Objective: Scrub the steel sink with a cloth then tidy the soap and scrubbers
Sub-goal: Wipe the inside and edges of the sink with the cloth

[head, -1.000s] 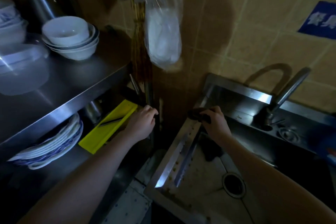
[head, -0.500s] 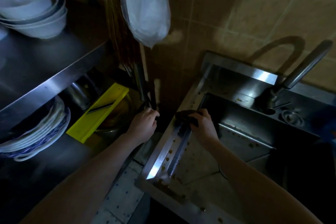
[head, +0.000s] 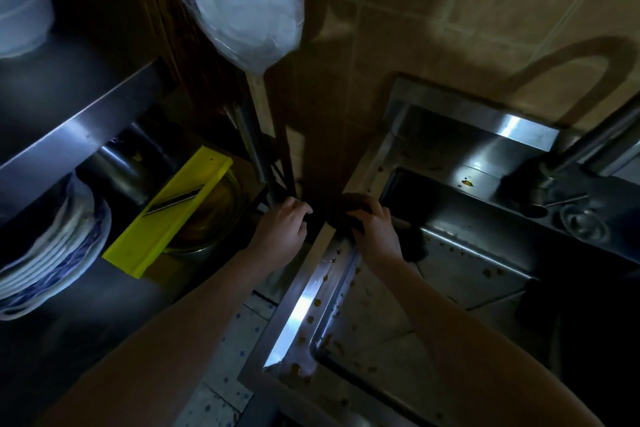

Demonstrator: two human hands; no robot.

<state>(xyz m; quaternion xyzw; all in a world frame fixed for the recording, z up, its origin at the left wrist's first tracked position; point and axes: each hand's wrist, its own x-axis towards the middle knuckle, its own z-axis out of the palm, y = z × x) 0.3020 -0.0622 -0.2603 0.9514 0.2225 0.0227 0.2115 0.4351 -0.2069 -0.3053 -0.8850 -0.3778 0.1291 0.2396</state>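
At far left a stack of pale bowls sits on the upper steel shelf. Under it, a pile of white plates with blue rims leans on its side. Next to them a yellow slicer lies slanted, its upper end over a metal bowl. Above, a clear plastic bag hangs against the dark corner.

The left hand is at the foot of a dark post, in the gap between the shelf and the sink. Its fingers are curled, but the gloom hides whether they hold anything.

Just beside it, the right hand grasps a dark cloth, fingers bent over it. The cloth is bunched into a lump and pressed on the left rim of the sink, near the back corner. More dark cloth seems to trail down inside the basin under the wrist.

The sink is brushed steel with a flat rim and a stepped ledge inside. A bright streak of glare runs along the left rim. Small yellow-brown specks dot that rim, the ledge and the pale basin floor, and one larger yellow spot lies on the back deck.

At the right, a faucet rises from the deck, throwing a curved shadow on the beige tiled wall. A round steel fitting sits by its base.
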